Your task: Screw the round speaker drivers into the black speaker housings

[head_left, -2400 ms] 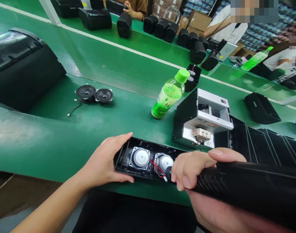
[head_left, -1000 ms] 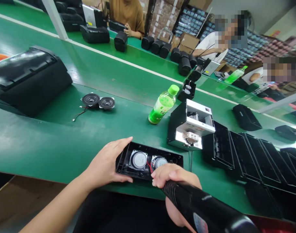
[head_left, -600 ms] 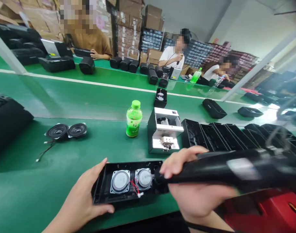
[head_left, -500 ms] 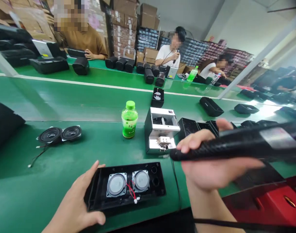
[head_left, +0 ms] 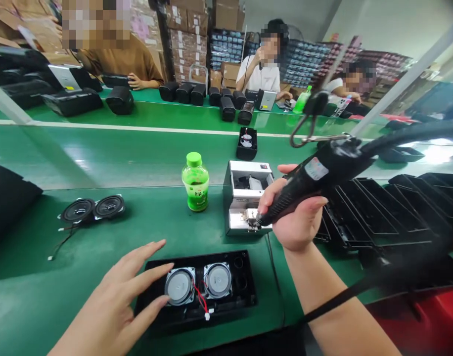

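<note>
My right hand (head_left: 295, 220) is shut around a black electric screwdriver (head_left: 311, 180), whose tip rests at the metal tray of a white-and-black screw feeder (head_left: 247, 198). A black speaker housing (head_left: 234, 259) lies open on the green bench, holding two round speaker drivers (head_left: 179, 286) (head_left: 218, 280) joined by a red wire with a white connector (head_left: 206, 315). My left hand (head_left: 117, 306) hangs over its near left side with fingers spread, the fingertips at the left driver. That hand holds nothing.
A green tea bottle (head_left: 195, 183) stands left of the feeder. A loose speaker pair (head_left: 93, 208) lies further left. Several black housings (head_left: 375, 212) are lined up to the right. The screwdriver's cable runs up right. Co-workers sit behind a glass divider.
The screwdriver has swung from above the housing to the feeder, tip down. My left hand has let go of the housing's edge and spread above the drivers. The view has tilted upward.
</note>
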Tool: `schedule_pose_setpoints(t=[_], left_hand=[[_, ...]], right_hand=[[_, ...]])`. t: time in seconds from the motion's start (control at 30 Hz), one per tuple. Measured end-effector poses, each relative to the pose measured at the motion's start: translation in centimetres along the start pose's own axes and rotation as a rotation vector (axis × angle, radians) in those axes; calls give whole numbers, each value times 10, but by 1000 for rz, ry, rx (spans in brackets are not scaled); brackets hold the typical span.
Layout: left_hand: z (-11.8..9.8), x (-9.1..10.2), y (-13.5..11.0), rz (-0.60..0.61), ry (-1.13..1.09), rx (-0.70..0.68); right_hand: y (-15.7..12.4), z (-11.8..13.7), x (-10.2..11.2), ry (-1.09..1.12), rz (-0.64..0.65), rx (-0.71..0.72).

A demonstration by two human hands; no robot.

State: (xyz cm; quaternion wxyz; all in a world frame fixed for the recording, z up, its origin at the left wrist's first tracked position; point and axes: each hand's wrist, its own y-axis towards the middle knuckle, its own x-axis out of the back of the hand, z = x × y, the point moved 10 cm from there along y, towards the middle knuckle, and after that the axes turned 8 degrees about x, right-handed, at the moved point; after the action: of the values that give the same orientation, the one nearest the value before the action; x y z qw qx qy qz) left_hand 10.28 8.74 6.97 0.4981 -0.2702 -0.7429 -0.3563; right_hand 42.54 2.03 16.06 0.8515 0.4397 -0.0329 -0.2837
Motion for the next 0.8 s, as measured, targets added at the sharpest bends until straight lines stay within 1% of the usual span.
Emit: schedule_pose_setpoints(t=[0.1,0.17,0.27,0.33,0.4,0.5,0.57,0.67,0.8], left_hand=[[-15,-5,13,89,82,-72],[-19,-13,18,177,92,-57],[-20,-25,21,298,57,19],[-20,-30,22,360,24,73],[-19,-33,22,393,3,108],[-21,-32,21,385,1,115],[-24,-31,20,363,-3,98],[-28,-30,19,340,-17,79],[-30,-30,19,336,-55,83]], right_hand=[[-5,-4,4,-3,-11,-104],[-11,1,6,40,-20,-157],[-15,26,7,109,-56,-186],[-15,43,4,110,-73,-269],[-16,56,-2,90,-93,-369],[-16,68,-14,92,-150,-408],[-19,65,-28,162,-122,-415],[-28,51,-58,315,3,-432],[-44,27,-81,443,31,-441]])
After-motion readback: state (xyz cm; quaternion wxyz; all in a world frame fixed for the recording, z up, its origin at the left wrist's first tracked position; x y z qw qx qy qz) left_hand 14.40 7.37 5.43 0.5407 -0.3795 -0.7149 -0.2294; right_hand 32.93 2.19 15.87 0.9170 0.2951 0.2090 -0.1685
